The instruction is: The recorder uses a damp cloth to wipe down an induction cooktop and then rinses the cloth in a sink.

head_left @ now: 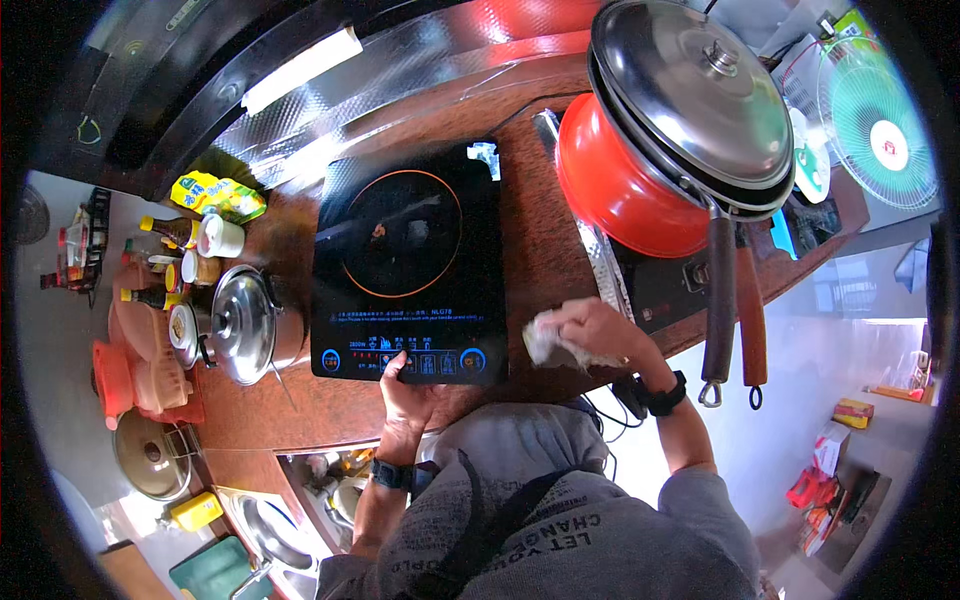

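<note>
A black portable induction cooktop [409, 300] lies before me on the brown countertop [251, 416]. My left hand [405, 395] grips its front edge, with the thumb on top over the control panel and the fingers hidden below. I cannot tell whether that edge is raised. On the glass, a few small crumbs or stains [379, 231] show inside the orange ring. To the right of the cooktop, my right hand [600, 328] holds a crumpled whitish cloth [547, 339] over the counter, apart from the cooktop. The cloth is slightly blurred.
At right, a red pot [630, 180] carries a lidded pan [675, 112], whose handles jut over the counter edge. A foil strip [600, 259] runs beside it. Left stand a lidded steel pot [247, 326], a white jar [221, 236] and a seasoning bag [217, 196]. A green fan [862, 127] is far right.
</note>
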`<state>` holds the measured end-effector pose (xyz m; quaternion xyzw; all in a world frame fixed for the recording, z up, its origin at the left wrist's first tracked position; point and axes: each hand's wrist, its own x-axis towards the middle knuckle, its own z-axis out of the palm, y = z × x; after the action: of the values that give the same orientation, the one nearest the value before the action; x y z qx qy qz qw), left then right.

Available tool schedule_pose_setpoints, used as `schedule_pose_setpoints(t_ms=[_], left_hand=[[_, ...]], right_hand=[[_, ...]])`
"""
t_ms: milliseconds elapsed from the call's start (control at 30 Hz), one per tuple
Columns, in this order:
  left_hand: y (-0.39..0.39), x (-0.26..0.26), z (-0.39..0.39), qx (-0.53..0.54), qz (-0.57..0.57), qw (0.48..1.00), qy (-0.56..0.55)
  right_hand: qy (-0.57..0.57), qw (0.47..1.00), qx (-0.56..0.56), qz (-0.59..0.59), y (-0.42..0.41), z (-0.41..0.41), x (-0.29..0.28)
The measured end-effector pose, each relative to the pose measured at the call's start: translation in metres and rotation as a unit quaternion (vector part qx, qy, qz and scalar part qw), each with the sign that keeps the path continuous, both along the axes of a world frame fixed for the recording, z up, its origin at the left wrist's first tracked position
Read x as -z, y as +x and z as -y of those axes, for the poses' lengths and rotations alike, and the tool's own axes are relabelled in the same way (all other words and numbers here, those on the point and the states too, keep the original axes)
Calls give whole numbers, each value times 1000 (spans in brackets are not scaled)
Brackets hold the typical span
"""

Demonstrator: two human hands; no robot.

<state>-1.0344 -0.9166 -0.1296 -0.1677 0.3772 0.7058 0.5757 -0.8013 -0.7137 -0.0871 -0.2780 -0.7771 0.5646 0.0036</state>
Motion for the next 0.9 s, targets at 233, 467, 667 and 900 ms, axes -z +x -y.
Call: schedule_pose_setpoints(t_ms=[233, 467, 667, 900], left_hand=[[-2, -8, -3, 9, 4, 1000, 14], [-2, -26, -8, 7, 0, 1000, 26], [0, -34, -18, 14, 2, 999, 49], [5, -24, -20, 1, 0, 999, 44]], right_hand=[[-155, 915, 342, -146, -43, -31, 67], [-338, 784, 442, -274, -96, -93, 101], [-465, 620, 440, -454, -139, -103, 98], [-488, 641, 355, -474, -139, -82, 99]])
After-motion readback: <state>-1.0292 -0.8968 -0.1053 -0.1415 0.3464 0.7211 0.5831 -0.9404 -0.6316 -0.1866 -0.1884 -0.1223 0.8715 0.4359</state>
